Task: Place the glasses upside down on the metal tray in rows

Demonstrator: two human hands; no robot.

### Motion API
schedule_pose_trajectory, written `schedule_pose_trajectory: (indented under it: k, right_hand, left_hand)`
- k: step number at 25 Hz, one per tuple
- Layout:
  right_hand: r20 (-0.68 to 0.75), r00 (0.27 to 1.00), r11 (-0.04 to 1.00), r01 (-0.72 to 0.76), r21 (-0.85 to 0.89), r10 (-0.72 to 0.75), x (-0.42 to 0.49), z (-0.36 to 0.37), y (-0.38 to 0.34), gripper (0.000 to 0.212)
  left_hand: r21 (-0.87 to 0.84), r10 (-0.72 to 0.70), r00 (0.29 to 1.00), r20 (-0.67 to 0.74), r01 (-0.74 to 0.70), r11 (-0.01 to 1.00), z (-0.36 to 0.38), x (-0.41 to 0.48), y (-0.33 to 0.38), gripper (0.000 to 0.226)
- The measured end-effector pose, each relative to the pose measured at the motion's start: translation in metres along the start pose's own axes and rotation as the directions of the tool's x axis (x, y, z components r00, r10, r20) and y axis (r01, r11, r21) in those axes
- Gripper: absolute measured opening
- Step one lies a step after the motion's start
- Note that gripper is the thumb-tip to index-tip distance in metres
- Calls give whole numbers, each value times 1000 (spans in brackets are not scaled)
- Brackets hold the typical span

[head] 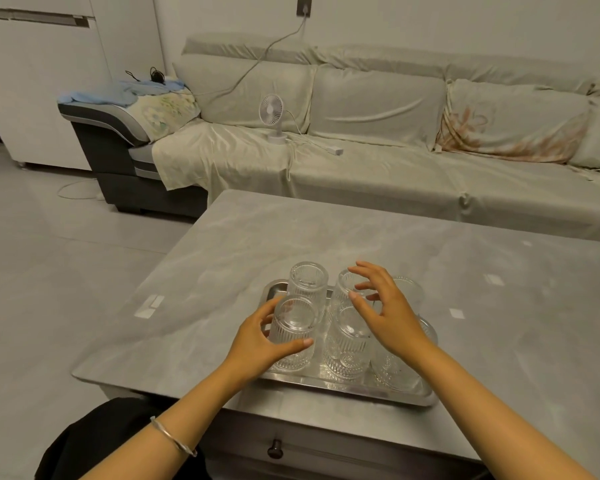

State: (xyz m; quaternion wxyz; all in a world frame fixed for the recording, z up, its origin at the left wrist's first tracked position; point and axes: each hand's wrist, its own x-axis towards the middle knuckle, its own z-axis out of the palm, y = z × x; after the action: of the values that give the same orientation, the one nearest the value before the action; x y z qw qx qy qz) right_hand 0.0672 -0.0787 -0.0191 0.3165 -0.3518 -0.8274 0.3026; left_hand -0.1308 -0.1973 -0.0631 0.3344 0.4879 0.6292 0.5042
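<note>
A metal tray (343, 388) lies near the front edge of the grey table (326, 237). Several ribbed clear glasses stand upside down on it in two rows. My left hand (257, 341) is wrapped around the front left glass (293, 327), thumb in front and fingers behind. Behind it stands the back left glass (307, 282). My right hand (385, 306) hovers with spread fingers over the middle glasses (347, 348), holding nothing. It partly hides the back middle glass (343, 289) and the right-hand glasses (392, 370).
A long sofa (395, 168) covered with pale cloth runs behind the table, with a small white fan (272, 116) and its cable on the seat. A drawer knob (275, 448) sits under the table's front edge. Tiled floor lies to the left.
</note>
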Motion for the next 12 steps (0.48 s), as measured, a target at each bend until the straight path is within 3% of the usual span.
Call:
schedule_pose_trajectory:
  k: [7, 12]
  right_hand:
    - [13, 1000, 1000, -11, 10, 11, -2, 1, -1, 35]
    - [-11, 1000, 1000, -21, -5, 21, -5, -10, -8, 47]
  left_hand:
    - [-45, -11, 1000, -8, 10, 999, 10, 6, -4, 75]
    - [56, -17, 999, 37, 15, 998, 4, 8, -3, 107]
